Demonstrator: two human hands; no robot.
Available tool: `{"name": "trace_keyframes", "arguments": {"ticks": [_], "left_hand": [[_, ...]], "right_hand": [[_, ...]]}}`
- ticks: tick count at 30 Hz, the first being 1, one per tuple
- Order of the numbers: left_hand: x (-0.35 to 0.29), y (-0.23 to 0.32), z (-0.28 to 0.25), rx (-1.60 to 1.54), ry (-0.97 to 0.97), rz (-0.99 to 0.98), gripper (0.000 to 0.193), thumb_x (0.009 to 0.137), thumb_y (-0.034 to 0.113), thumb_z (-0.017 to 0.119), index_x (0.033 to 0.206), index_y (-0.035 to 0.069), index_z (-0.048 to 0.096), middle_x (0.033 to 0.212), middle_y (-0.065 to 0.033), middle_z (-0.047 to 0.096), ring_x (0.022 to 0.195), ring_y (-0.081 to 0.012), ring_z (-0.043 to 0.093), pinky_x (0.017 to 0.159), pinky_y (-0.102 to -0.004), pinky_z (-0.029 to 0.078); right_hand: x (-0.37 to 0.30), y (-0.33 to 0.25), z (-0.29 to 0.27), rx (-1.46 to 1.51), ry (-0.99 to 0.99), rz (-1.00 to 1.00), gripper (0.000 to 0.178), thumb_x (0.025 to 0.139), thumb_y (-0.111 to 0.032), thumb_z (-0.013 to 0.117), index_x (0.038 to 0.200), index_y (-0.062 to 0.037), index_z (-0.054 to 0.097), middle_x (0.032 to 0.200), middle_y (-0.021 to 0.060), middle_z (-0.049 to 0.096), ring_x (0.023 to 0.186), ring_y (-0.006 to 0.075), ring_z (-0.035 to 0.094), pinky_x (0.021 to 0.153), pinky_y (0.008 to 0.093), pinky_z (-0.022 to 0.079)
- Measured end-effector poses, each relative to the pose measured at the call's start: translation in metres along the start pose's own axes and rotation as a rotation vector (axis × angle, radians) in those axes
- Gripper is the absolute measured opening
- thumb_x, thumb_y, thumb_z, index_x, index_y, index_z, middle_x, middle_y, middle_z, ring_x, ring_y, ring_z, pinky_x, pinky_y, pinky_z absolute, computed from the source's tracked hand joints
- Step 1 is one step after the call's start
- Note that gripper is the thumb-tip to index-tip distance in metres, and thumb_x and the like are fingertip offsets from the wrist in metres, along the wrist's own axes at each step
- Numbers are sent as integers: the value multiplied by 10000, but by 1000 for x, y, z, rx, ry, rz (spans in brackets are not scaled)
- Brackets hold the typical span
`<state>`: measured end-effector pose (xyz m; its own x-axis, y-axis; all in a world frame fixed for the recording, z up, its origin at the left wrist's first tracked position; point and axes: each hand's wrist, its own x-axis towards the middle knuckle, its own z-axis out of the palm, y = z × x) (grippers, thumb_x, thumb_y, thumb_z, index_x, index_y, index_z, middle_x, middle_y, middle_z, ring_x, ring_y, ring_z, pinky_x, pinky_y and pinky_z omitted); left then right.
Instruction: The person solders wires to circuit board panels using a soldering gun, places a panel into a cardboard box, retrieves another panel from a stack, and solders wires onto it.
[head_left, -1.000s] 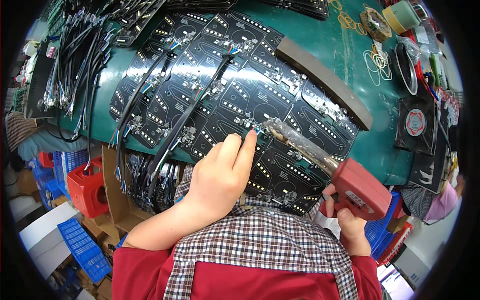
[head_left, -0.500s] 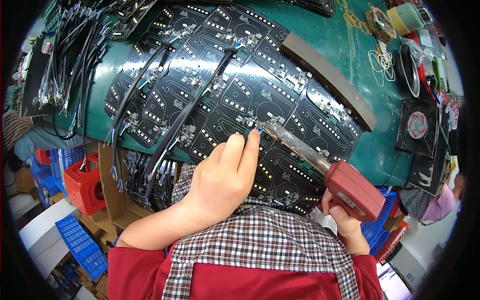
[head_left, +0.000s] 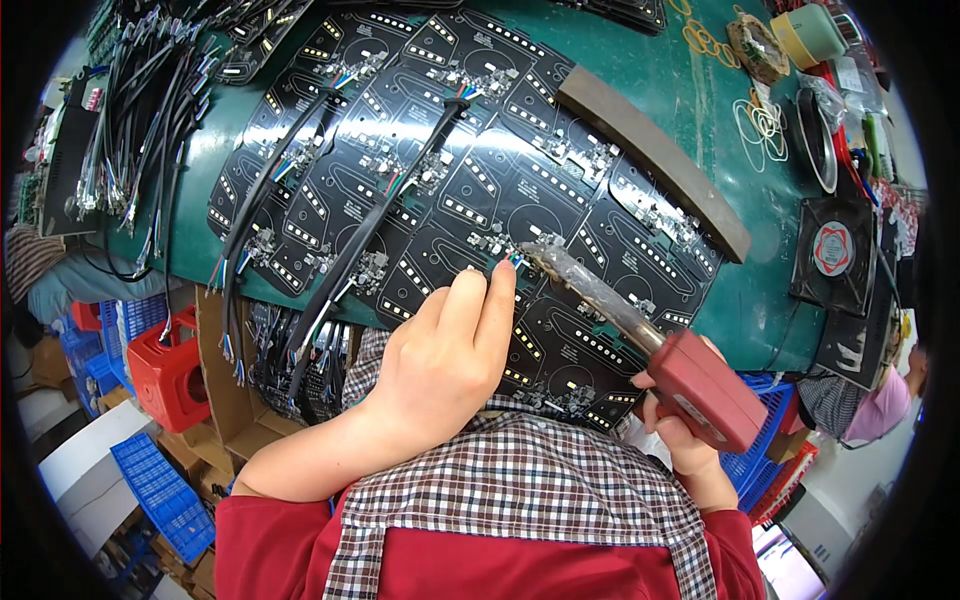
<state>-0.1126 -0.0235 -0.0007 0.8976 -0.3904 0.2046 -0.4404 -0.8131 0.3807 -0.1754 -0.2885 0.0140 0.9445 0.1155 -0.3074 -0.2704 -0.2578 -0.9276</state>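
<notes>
My left hand (head_left: 440,355) is closed in a pinch on the ends of thin coloured wires (head_left: 517,258), held against a panel of black circuit boards (head_left: 535,205). In my right hand (head_left: 688,447) is a soldering gun (head_left: 708,390) with a red body and a long, dark, crusted barrel. Its tip meets the board just beside the wire ends and my left fingertips. Two black cables (head_left: 350,255) lie across the panel, with coloured wires at their ends. My left fingers hide the rest of the pinched wires.
A curved brown bar (head_left: 660,165) lies along the panel's right edge. Bundled black cables (head_left: 150,110) are at far left. A black fan (head_left: 832,250), rubber bands (head_left: 708,42) and white thread (head_left: 762,132) are on the green table's right. A red plastic stool (head_left: 170,372) stands below left.
The soldering gun's handle has shifted slightly down and left, and my right fingers have changed their hold around it. My left hand stays nearly still at the wires.
</notes>
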Motion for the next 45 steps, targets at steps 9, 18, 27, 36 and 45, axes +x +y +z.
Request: {"name": "trace_keyframes", "arguments": {"ticks": [9, 18, 27, 36, 45], "left_hand": [[0, -2, 1, 78, 91, 106, 448, 653, 22, 571, 1092, -69, 570, 808, -64, 449, 604, -139, 482, 494, -221, 435], [0, 4, -3, 28, -13, -11, 480, 652, -62, 569, 1130, -29, 587, 883, -111, 506, 663, -227, 560, 580, -309, 479], [3, -3, 1, 127, 68, 108, 440, 656, 34, 565, 1089, -42, 583, 822, -62, 455, 607, -133, 481, 483, -211, 432], [6, 4, -3, 306, 10, 140, 367, 693, 58, 579, 1044, -46, 599, 782, -42, 471, 629, -107, 488, 439, -176, 419], [6, 4, -4, 261, 25, 157, 382, 678, 70, 574, 1042, -46, 604, 773, -41, 464, 645, -117, 492, 441, -182, 434]], "right_hand": [[9, 1, -5, -307, -89, -292, 604, 755, -274, 733, 1187, 85, 509, 1026, 170, 643, 831, 263, 672, 766, 326, 525], [3, -3, -2, -141, -52, -136, 619, 752, -273, 742, 1198, 83, 500, 1021, 162, 646, 820, 251, 678, 748, 310, 524], [15, 1, 1, -511, 32, -575, 502, 739, -284, 744, 1102, 29, 595, 1113, 186, 601, 854, 277, 666, 712, 317, 534], [-2, 1, 2, 47, 21, -112, 603, 755, -238, 733, 1211, 70, 487, 907, 145, 641, 716, 226, 649, 675, 305, 515], [-6, 9, -4, -213, -20, -172, 437, 751, -268, 726, 1066, 17, 627, 1089, 190, 611, 937, 297, 642, 808, 362, 520]]}}
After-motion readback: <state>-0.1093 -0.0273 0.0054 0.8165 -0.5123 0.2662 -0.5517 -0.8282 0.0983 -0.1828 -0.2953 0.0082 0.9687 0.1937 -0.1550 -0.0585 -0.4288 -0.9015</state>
